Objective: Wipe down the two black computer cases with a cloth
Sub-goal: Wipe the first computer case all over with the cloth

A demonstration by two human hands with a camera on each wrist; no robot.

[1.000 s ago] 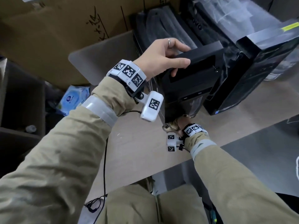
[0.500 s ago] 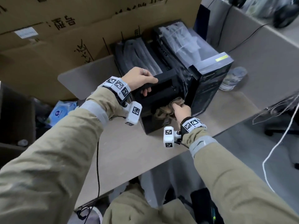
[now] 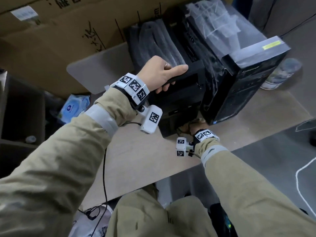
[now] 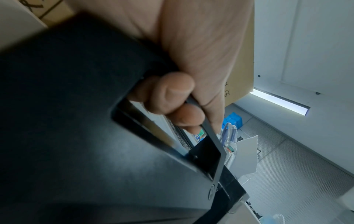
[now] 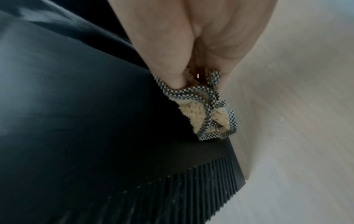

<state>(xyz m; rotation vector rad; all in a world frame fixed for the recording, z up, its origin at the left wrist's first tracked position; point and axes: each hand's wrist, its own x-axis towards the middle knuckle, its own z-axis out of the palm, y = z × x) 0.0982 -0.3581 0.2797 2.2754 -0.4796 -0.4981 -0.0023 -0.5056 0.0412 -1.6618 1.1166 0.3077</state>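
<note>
Left hand [image 3: 160,72] grips handle of near computer case [image 3: 179,106]; right hand [image 3: 196,125] clutches cloth [image 5: 206,109], pressed against case base at bench [image 3: 136,159].

The cardboard boxes [image 3: 71,36] behind the table carry handwritten black characters, too cut off and slanted to read, and a white label [image 3: 24,13] near the top left corner of one box is blurred. Square black-and-white coded markers sit on the wrist bands [image 3: 135,86] and their white camera housings [image 3: 151,119]. The blue wipes pack [image 3: 75,106] off the table's left edge bears a round blue logo whose lettering is too small to make out.
</note>
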